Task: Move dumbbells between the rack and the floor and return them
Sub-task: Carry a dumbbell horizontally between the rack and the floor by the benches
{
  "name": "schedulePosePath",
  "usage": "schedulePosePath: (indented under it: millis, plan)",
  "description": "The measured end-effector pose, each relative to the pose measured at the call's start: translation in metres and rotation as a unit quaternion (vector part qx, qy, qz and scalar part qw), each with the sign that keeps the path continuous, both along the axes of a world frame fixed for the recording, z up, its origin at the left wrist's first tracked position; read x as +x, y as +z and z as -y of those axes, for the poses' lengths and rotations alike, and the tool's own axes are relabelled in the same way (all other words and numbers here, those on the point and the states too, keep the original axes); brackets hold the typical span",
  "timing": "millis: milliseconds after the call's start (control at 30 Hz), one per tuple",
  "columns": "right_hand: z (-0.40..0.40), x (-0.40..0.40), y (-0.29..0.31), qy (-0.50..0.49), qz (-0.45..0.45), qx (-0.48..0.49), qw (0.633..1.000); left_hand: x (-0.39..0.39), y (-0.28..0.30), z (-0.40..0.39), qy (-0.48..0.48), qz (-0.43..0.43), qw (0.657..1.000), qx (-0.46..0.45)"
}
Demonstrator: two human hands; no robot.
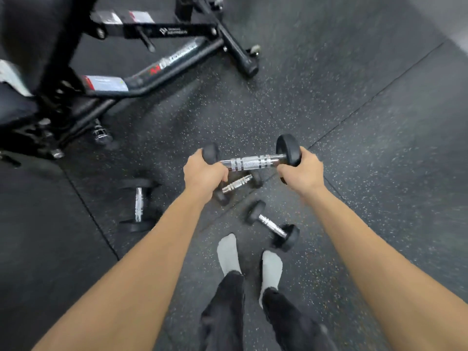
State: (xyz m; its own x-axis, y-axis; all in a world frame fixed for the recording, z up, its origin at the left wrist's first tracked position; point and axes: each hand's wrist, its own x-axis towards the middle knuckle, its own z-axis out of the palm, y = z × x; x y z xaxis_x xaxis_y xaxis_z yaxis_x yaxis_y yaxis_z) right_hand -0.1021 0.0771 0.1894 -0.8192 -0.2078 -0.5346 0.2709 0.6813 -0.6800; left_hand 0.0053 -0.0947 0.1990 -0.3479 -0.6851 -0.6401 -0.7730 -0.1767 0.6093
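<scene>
I hold one dumbbell [250, 162] level above the floor, with black round heads and a chrome knurled handle. My left hand [203, 173] grips its left head and my right hand [301, 169] grips its right head. Three more dumbbells lie on the speckled rubber floor: one [138, 205] to the left, one [238, 184] partly hidden under my left hand, and one [272, 225] just ahead of my feet. No rack is in view.
A black weight bench frame [141, 82] with wheeled feet fills the upper left. Another chrome handle [101, 133] shows beneath it. My feet in grey socks [249, 259] stand at the bottom centre. Dark floor mats stretch to the right.
</scene>
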Motion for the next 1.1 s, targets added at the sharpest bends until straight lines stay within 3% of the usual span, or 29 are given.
schedulePosePath:
  millis: [300, 467, 633, 900, 1100]
  plan:
    - [0.110, 0.050, 0.230, 0.128, -0.095, -0.126, 0.979, 0.094, 0.231, 0.078, 0.107, -0.107, 0.983, -0.102]
    - [0.194, 0.118, 0.351, 0.225, -0.126, -0.212, 0.943, 0.192, 0.367, 0.123, 0.196, -0.127, 0.951, -0.204]
    - [0.270, 0.202, 0.450, 0.304, -0.138, -0.301, 0.893, 0.294, 0.473, 0.161, 0.270, -0.123, 0.905, -0.303]
    - [0.368, 0.352, 0.590, 0.423, -0.116, -0.399, 0.806, 0.456, 0.611, 0.191, 0.391, -0.150, 0.826, -0.378]
    - [0.414, 0.442, 0.670, 0.435, -0.113, -0.487, 0.749, 0.533, 0.700, 0.203, 0.425, -0.132, 0.755, -0.481]
